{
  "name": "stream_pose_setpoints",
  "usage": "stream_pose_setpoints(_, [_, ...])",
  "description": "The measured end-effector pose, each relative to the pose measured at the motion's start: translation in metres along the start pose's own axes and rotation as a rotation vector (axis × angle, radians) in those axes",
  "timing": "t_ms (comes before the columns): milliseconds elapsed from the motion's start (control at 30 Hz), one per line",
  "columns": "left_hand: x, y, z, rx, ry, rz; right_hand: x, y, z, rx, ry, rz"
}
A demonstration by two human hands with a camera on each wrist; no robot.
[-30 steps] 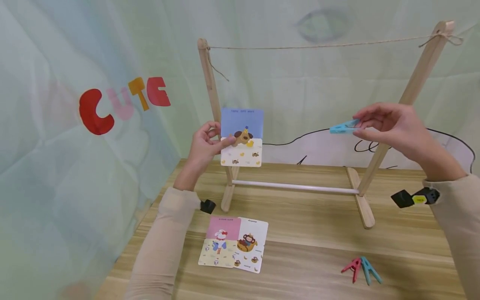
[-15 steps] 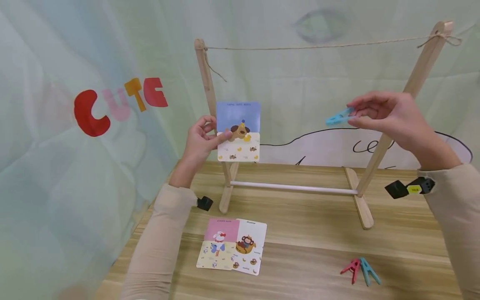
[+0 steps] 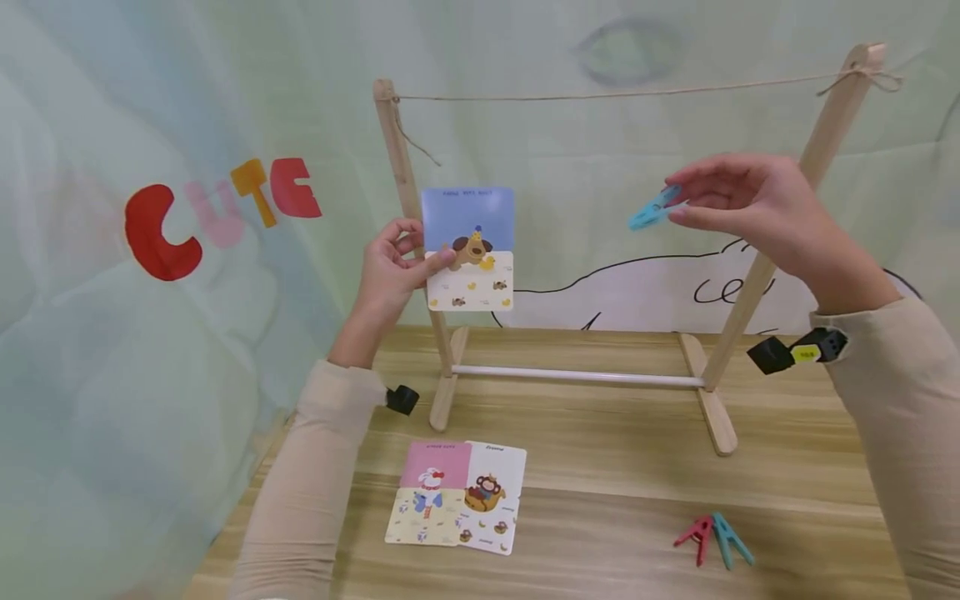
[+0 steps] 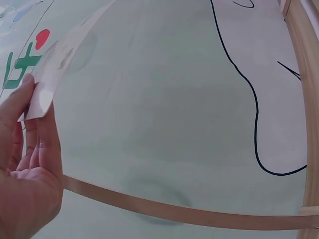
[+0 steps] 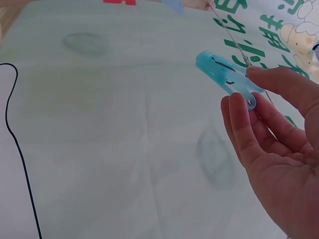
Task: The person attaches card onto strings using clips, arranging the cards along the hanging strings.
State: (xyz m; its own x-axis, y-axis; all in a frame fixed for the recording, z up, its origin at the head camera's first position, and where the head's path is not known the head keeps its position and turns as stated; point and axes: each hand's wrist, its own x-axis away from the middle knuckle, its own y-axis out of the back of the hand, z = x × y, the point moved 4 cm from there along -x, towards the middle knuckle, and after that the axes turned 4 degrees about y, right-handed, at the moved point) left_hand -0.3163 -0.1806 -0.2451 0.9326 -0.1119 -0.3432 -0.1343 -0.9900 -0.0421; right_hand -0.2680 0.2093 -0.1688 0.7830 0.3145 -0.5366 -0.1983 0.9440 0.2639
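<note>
Dog card (image 3: 482, 237), pinched in the left hand (image 3: 392, 267), sits below the left end of the string (image 3: 600, 96); the right hand (image 3: 765, 208) pinches a blue peg (image 3: 650, 214), also below it. Likely, hanging is being readied; next calls for card raised to string, peg squeezed.

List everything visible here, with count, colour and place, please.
Dog card: 1, blue-white, left hand
Held clothespin: 1, light blue, right hand
Rabbit card: 1, pink-yellow, table
Monkey card: 1, white, table
Loose clothespins: 2, red and teal, table
Frame: 1, light wood, on table
String: 1, tan, across frame top
Rod: 1, white, low on frame
Letters: 4, red-pink-orange, backdrop
Outlined shape: 1, white, behind frame
Writing: count unclear, green, wrist-view backgrounds
Table: 1, wood-brown, below
Backdrop: 1, pale green, behind and left
Wrist cameras: 2, black, wrists
Sleeves: 2, beige, both arms
Hands: 2, bare, before frame
</note>
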Motion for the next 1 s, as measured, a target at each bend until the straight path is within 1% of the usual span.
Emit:
stream_pose_setpoints(100, [-0.001,-0.002,-0.003,0.021,-0.005,0.004,-0.004,-0.002,0.005,0.038,0.001,-0.005])
stream_pose_setpoints(200, [-0.002,-0.003,-0.005,0.041,-0.007,0.006,-0.007,-0.005,0.01,0.037,0.001,-0.016])
stream_pose_setpoints(333, [-0.004,-0.003,-0.007,0.037,-0.005,-0.006,-0.013,-0.008,0.017,0.028,0.009,-0.026])
stream_pose_setpoints(467, [-0.006,-0.004,-0.009,0.041,-0.008,-0.013,-0.016,-0.01,0.023,0.055,0.022,-0.027])
stream_pose_setpoints(667, [-0.01,-0.006,-0.014,0.06,-0.045,0.002,-0.02,-0.013,0.032,0.112,0.02,-0.044])
stream_pose_setpoints(767, [-0.011,-0.005,-0.017,0.057,-0.062,0.002,-0.024,-0.015,0.037,0.099,0.024,-0.062])
stream_pose_setpoints(933, [-0.012,-0.003,-0.018,0.045,-0.061,-0.004,-0.033,-0.02,0.044,0.019,0.042,-0.089])
stream_pose_setpoints(1000, [-0.012,-0.003,-0.018,0.04,-0.059,-0.009,-0.037,-0.022,0.046,-0.03,0.053,-0.101])
